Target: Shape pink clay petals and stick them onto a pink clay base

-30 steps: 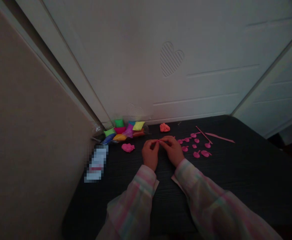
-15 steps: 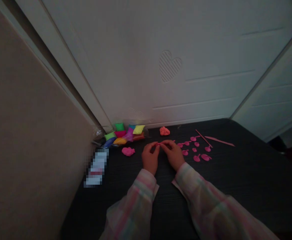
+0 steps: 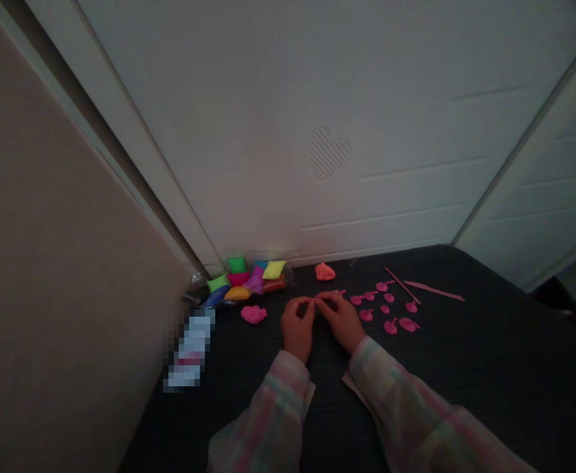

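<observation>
My left hand and my right hand meet at the fingertips above the dark table. Both are closed in a pinch on a small piece of pink clay, mostly hidden by the fingers. To the left of my left hand lies a pink clay lump. Beyond the hands sits an orange clay lump. Several small flattened pink clay pieces, some with thin tails, are scattered to the right of my right hand; one such piece lies nearest the front.
A clear bag holds several coloured clay packets at the back left. A thin pink stick and a flat pink clay tool lie at the right. The blurred pale packet is by the left edge. White panels stand behind the table.
The view has tilted slightly upward, so the table things appear lower. My hands stay together at the fingertips, and the pink clay between them shows less. The loose pieces have not moved.
</observation>
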{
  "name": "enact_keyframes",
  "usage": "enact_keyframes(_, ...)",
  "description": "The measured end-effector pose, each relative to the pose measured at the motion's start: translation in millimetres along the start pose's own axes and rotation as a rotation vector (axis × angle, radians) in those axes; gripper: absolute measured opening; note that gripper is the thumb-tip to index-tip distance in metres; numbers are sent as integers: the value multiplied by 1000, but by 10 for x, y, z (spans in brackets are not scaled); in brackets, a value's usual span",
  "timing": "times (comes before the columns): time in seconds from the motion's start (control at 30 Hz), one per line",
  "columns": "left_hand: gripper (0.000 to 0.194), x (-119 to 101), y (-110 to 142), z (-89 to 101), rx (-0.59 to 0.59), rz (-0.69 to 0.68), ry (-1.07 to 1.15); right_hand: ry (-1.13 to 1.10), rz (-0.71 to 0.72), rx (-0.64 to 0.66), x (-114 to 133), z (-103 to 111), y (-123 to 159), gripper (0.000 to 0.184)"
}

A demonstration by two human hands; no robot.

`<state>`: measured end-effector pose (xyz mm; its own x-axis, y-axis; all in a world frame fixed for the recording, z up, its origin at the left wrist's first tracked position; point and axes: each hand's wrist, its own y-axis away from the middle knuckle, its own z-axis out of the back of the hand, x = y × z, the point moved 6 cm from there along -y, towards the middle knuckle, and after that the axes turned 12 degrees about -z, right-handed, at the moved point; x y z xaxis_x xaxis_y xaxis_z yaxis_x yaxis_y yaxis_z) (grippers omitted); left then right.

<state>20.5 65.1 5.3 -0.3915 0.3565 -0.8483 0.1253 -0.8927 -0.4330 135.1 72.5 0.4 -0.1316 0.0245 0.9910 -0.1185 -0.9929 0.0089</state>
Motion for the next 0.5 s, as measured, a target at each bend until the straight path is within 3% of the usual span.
enact_keyframes(0.5, 20, 23, 14, -28, 39, 54, 76, -21, -35, 15, -27, -13, -12, 18)
